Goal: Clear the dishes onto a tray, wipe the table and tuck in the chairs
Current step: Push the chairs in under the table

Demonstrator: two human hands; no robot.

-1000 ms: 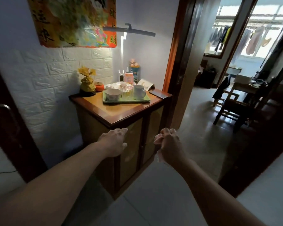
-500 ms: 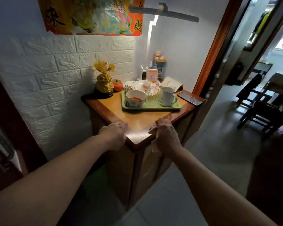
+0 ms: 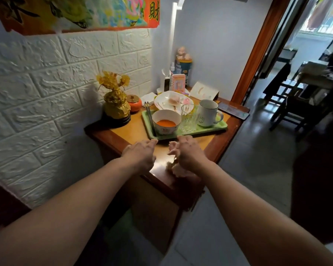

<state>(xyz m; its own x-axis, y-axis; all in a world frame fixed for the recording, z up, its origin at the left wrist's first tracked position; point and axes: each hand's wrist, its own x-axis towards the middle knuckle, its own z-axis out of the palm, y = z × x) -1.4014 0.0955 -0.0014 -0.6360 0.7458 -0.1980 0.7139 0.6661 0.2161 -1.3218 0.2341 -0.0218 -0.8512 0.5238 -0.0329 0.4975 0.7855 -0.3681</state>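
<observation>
Green tray (image 3: 185, 132) | both hands (image 3: 140, 156) now closer, almost touching

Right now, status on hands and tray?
Left hand open, fingertips near green tray. Right hand grips crumpled cloth. Tray loaded on cabinet; nothing between hands and tray.

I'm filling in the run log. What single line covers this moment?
left hand: open, at tray edge | right hand: holds crumpled cloth | tray: bowl, glass, mug, on cabinet
</observation>
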